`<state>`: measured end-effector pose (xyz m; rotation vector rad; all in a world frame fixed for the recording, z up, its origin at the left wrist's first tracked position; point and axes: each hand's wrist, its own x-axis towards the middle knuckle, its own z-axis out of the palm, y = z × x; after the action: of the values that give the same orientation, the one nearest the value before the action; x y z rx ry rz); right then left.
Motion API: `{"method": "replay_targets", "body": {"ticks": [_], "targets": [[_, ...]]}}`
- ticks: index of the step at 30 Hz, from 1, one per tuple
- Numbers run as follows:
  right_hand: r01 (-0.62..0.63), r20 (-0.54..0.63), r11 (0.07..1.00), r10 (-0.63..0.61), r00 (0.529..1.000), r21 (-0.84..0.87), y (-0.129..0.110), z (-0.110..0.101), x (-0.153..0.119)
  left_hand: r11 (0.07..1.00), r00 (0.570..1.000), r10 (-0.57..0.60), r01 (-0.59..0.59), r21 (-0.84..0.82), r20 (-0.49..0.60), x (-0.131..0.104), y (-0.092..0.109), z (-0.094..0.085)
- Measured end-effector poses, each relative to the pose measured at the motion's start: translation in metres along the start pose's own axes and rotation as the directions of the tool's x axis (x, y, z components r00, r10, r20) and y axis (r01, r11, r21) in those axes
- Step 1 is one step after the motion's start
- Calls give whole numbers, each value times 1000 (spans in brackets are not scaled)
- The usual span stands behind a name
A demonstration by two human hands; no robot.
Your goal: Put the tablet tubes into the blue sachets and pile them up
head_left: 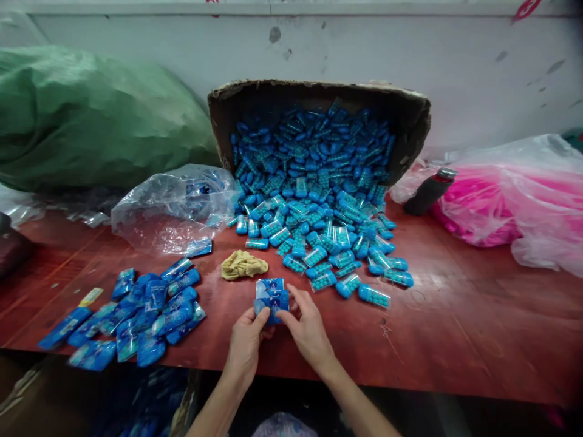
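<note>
Near the table's front edge, my left hand [248, 341] and my right hand [310, 331] hold a blue printed packet [272, 298] between them, thumbs on its near face. Just beyond it lies a crumpled yellow cloth [245, 265]. Clear capsule-shaped containers with blue caps and small turquoise balls [322, 280] spread over the table behind and to the right of my hands. They spill from a tipped cardboard box [423, 115]. Left of my hands is a loose pile of blue printed packs [155, 315].
A clear plastic bag [155, 212] lies left of the box, with a large green sack [100, 121] behind it. A dark bottle [428, 193] and bagged pink material [483, 206] are on the right. An open carton [50, 394] is below the red table's [455, 340] front edge.
</note>
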<state>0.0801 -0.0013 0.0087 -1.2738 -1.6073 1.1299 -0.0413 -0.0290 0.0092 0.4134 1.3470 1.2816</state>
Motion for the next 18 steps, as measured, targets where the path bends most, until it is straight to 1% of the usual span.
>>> {"method": "replay_targets", "body": {"ticks": [1, 2, 3, 4, 5, 7, 10, 14, 16, 18], "targets": [[-96, 40, 983, 91, 995, 157, 1, -1, 3, 1000, 1000, -13, 13, -13, 26, -1, 1, 1], [-185, 104, 942, 162, 981, 279, 1, -2, 6, 1000, 999, -23, 24, -16, 43, -2, 1, 1], [-253, 167, 898, 205, 965, 360, 1, -2, 8, 1000, 999, -26, 27, -11, 46, -3, 1, 1], [-295, 211, 866, 225, 951, 405, 2, -2, 9, 1000, 999, -20, 20, 0, 37, -3, 0, 2], [-312, 227, 851, 234, 946, 423, 2, -1, 10, 1000, 1000, -6, 6, 11, 23, -3, -1, 2], [-302, 193, 855, 241, 951, 421, 3, 2, 8, 999, 1000, 25, -25, 22, 4, -2, -4, 3], [-280, 131, 870, 248, 960, 405, 8, 11, 2, 999, 999, 43, -43, -7, 13, -1, -6, 7], [-240, 28, 900, 247, 969, 364, 15, 20, -6, 997, 1000, -8, 9, -76, 15, -2, -3, 15], [-221, -14, 914, 240, 971, 340, 15, 22, -8, 995, 999, -31, 32, -96, 11, -2, -2, 19], [-196, -43, 929, 220, 975, 314, 13, 21, -9, 995, 1000, -27, 27, -95, 8, -1, -2, 19]]}}
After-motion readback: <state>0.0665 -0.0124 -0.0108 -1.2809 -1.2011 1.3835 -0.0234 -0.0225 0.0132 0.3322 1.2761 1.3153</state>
